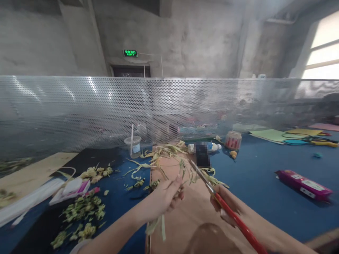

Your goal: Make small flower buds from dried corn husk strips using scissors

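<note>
Left hand: the left hand (165, 195) is closed around a bundle of leaf strips (185, 173); loose ends are seen hanging below the fist and more fanning out above the fingers.
Right hand: the right hand (230, 199) is wrapped round the red handles of the scissors (219, 201).
Scissors axis: the long axis is laid from lower right to upper left, with the blades pointed away from the body; whether the blades are parted cannot be told.
Key relation: the held strips lie to the left of the blades and just beside their tips, so the right hand is the nearer one to the cutting point, while the strips are kept raised by the left.
Under the hands: a brown board (185, 218) is laid on the blue table top (254, 183), and further strips are scattered over its far end.
Left side: yellow-green cut pieces (84, 208) are heaped on a dark mat, with a pink-and-white packet (72, 187) just beyond them.
Right side: a pink box (303, 184) is set well apart from the hands.
Containers: a clear plastic cup (134, 145) is fitted with a straw (131, 135), its contents not made out; a clear tub (233, 140) is filled with red items.
Far edge: the table is closed off by a perforated metal screen (79, 106).
</note>
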{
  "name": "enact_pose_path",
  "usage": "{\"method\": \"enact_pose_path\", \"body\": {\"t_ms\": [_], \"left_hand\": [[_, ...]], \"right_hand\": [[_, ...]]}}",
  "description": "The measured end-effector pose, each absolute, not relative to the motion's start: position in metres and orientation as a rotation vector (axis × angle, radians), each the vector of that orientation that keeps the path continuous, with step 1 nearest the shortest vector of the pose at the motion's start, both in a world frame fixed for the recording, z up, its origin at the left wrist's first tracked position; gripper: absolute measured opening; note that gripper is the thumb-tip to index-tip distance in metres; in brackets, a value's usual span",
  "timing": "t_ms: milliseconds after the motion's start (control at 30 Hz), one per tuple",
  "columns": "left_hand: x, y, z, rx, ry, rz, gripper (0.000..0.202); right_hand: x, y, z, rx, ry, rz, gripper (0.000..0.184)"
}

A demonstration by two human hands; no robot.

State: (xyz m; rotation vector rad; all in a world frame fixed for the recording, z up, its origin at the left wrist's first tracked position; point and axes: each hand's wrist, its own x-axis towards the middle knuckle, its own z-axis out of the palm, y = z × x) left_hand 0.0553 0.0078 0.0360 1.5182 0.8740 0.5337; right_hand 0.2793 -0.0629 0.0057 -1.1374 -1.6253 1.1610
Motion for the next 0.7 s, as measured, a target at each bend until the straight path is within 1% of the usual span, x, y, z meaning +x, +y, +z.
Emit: {"method": "enact_pose_path", "body": {"t_ms": [133,300,433,567,700], "left_hand": [[0.066,0.006,0.029,1.598,0.902,0.498,0.053],[0.072,-0.001,0.024,1.84,0.912,0.633,0.047],[0.073,-0.005,0.022,1.992,0.902,0.596,0.045],[0.07,-0.007,0.022,2.061,0.899,0.49,0.047],[0.067,-0.011,0.027,2.078,0.849,0.463,0.044]], "right_hand": [[0.255,-0.053,-0.012,-0.894,-1.284,1.319,0.04],[0.225,-0.038,-0.01,-0.757,-1.037,1.31,0.029],[0.219,-0.027,-0.002,-0.654,-0.952,1.353,0.026],[0.22,-0.022,0.002,-0.654,-0.924,1.368,0.028],[0.227,-0.016,0.002,-0.646,-0.927,1.328,0.035]]}}
